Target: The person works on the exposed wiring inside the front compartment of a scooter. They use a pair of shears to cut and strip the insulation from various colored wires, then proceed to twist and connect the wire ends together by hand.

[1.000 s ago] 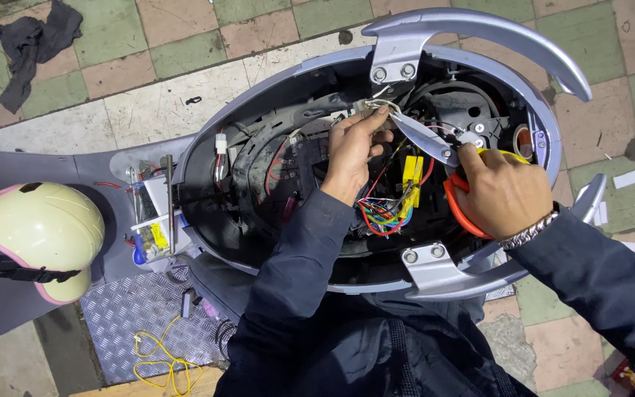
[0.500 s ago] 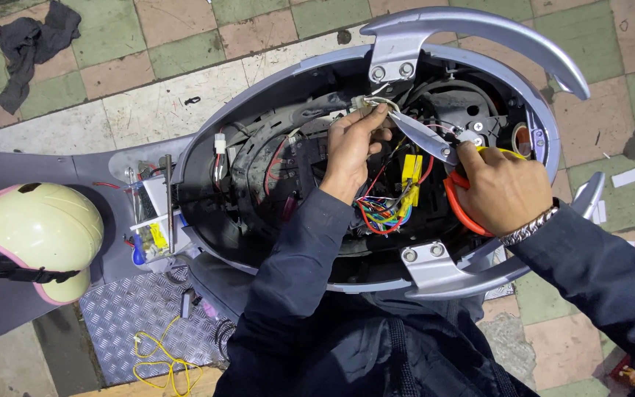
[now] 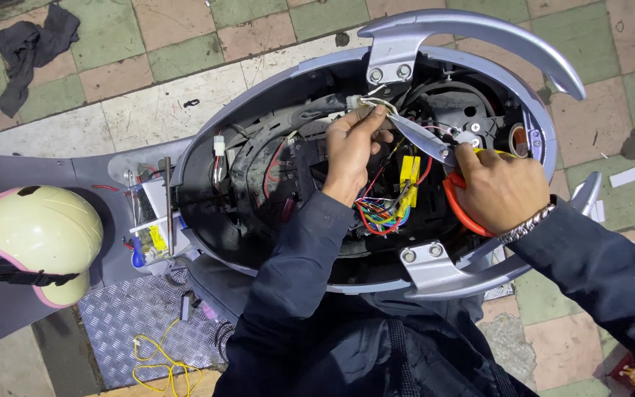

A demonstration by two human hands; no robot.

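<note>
I look down into the open rear body of a grey scooter [image 3: 273, 81]. My left hand [image 3: 354, 147] pinches a bundle of white wires [image 3: 365, 105] near the top of the compartment, just below two bolts. My right hand [image 3: 501, 187] grips pliers [image 3: 424, 140] with red handles; their metal jaws point up-left and reach the wires at my left fingertips. Below my hands lies a tangle of coloured wires [image 3: 376, 213] with yellow connectors [image 3: 409, 176].
A cream helmet with pink trim [image 3: 34, 235] rests at the left. A dark rag [image 3: 27, 44] lies on the tiled floor at top left. Yellow wire [image 3: 159, 360] lies on a checker-plate footboard [image 3: 126, 323]. A silver grab rail [image 3: 479, 33] arches around the compartment.
My left hand has lifted the white wires slightly higher toward the bolts, and the plier jaws have followed. My right hand has barely shifted.
</note>
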